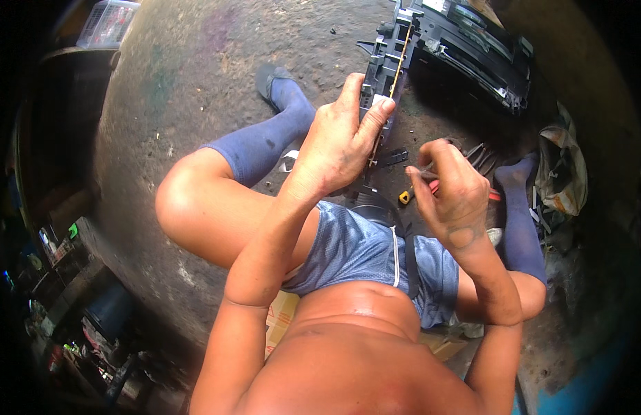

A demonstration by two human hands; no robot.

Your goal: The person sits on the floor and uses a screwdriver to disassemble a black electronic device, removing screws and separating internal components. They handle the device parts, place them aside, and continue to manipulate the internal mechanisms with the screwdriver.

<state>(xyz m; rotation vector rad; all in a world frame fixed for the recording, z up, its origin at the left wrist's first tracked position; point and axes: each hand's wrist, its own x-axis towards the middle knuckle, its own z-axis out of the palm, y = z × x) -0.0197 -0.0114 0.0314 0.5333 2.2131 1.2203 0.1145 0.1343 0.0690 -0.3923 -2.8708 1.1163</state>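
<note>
My left hand [342,142] is closed on a long black plastic assembly [386,62], held upright in the view, with a thin gold-coloured strip along its right side and its thumb on that side. To the right of it, my right hand [453,187] has curled fingers around or at a thin pale item, too small to name. Beneath that hand lie a red-handled tool [495,196], several metal tools [481,158] and a small yellow item [405,197]. A small black piece [391,157] lies beside the assembly.
A large black machine housing [479,55] sits at the upper right. A pale bag [564,166] lies beside my right foot. A plastic crate [107,21] stands at the upper left, and clutter [92,325] lines the lower left. My legs rest on the rough floor [161,90].
</note>
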